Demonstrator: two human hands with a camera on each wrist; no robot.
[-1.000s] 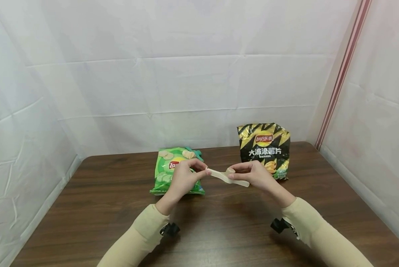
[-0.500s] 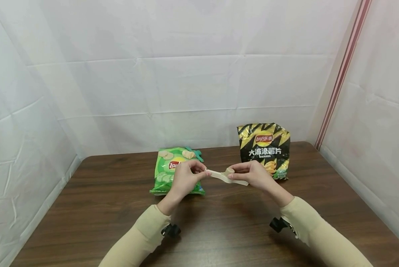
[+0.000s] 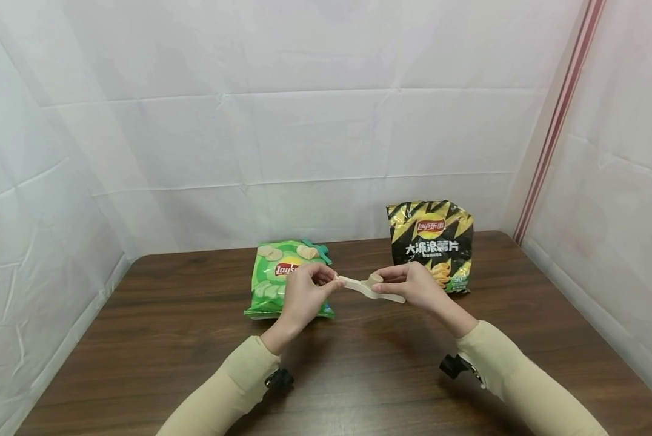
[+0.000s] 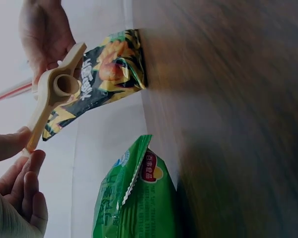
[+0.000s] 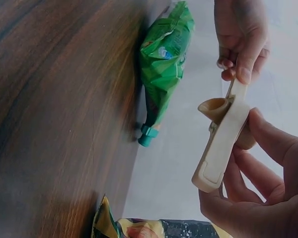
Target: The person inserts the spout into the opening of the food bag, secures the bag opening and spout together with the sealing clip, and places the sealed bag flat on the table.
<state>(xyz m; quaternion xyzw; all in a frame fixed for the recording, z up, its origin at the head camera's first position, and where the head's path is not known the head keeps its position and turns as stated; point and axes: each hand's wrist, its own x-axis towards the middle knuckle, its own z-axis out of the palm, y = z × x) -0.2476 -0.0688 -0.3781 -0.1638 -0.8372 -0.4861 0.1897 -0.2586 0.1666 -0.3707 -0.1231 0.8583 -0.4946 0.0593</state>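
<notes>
Between the two hands, above the table, hangs a cream plastic clip [image 3: 363,288] with a round spout at its middle; the spout's opening shows in the left wrist view. My left hand [image 3: 306,292] pinches one end of the clip [image 4: 48,94] between thumb and fingertips. My right hand [image 3: 420,286] holds it near the spout, thumb on one side and fingers on the other; in the right wrist view the far bar of the clip [image 5: 221,144] sticks out past that hand [image 5: 268,183].
A green chip bag [image 3: 268,287] lies behind the left hand, with a teal clip [image 5: 148,135] on its far end. A black and yellow chip bag [image 3: 432,242] stands upright behind the right hand. White sheeting [image 3: 304,139] rises behind the brown table [image 3: 168,339].
Both hands keep their hold on the cream clip and have barely moved. The left forearm has shifted very slightly; the bags have stayed in place.
</notes>
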